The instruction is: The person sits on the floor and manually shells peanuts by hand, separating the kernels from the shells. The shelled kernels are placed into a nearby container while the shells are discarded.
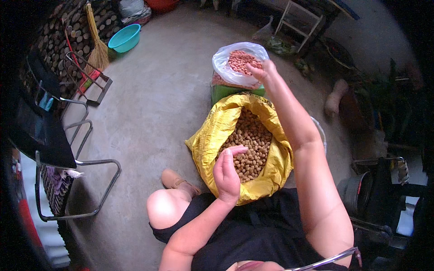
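Observation:
A yellow woven sack stands open before my knees, its rim rolled outward. Inside lie many brown peanuts in their shells. My left hand is over the sack's near left side, its fingers curled; whether anything rests in its palm is hidden. Beyond the sack, a white plastic bag is spread open and contains reddish-pink shelled peanuts. My right hand reaches over the right edge of that bag, thumb spread from the fingers, with nothing visible in its grasp. A green box-like support shows under the bag.
At left stand a metal-framed chair, a dustpan, a straw broom and a turquoise basin, near stacked logs. A ladder-like frame stands at back right. A dark bucket is at right.

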Demonstrator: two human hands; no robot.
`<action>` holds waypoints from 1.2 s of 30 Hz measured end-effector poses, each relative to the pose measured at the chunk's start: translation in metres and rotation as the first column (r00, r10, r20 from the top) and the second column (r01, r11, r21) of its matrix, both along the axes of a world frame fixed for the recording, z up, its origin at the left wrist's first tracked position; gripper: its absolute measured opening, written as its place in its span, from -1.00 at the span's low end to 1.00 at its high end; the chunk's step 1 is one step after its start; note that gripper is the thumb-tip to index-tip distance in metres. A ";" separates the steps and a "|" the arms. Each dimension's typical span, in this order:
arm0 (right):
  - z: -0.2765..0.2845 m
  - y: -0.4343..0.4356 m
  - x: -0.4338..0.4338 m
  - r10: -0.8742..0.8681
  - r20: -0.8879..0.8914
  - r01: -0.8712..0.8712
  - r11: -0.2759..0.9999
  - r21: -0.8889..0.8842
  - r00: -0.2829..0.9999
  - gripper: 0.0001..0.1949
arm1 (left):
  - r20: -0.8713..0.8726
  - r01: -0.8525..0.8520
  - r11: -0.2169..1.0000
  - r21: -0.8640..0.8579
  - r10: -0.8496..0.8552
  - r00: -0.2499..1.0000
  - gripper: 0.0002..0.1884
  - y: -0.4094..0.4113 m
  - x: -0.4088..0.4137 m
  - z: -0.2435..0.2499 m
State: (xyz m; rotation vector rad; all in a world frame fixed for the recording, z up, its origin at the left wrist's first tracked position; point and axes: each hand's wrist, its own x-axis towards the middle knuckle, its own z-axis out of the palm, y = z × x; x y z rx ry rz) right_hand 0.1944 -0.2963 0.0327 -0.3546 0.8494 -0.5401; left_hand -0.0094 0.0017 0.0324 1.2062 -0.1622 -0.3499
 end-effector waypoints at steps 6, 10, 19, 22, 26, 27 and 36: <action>0.031 0.011 -0.023 0.304 -0.024 -0.303 0.934 -0.187 0.952 -0.58 | -0.322 0.028 0.992 -0.120 -0.065 0.944 -0.63 -0.001 0.001 -0.008; 0.030 0.041 -0.103 0.545 0.047 -0.432 0.711 -0.555 0.837 -0.61 | -0.644 0.052 0.987 -0.153 -0.140 0.752 -0.62 -0.001 0.000 -0.018; -0.095 0.112 -0.199 0.160 -0.697 -0.526 -0.545 -0.653 0.699 -0.65 | -0.505 -0.234 0.972 -0.003 0.200 0.839 -0.75 0.001 0.012 -0.029; -0.102 0.102 -0.143 0.001 -0.959 -0.790 -0.566 -0.235 0.284 -0.68 | -0.540 -0.302 0.953 0.009 0.259 0.801 -0.71 0.009 0.012 -0.022; -0.152 0.089 -0.115 -0.124 -0.779 -0.733 -0.453 -0.507 0.615 -0.58 | -0.522 -0.276 0.961 0.015 0.243 0.818 -0.68 -0.003 0.006 -0.030; -0.131 0.120 -0.110 -0.152 -0.744 -0.737 -0.362 -0.571 0.650 -0.55 | -0.503 -0.298 0.954 0.040 0.277 0.818 -0.68 0.010 0.008 -0.036; -0.142 0.090 -0.131 -0.030 -0.719 -0.506 -0.732 -0.457 0.694 -0.65 | -0.480 -0.238 0.971 0.035 0.225 0.848 -0.65 -0.001 0.009 -0.040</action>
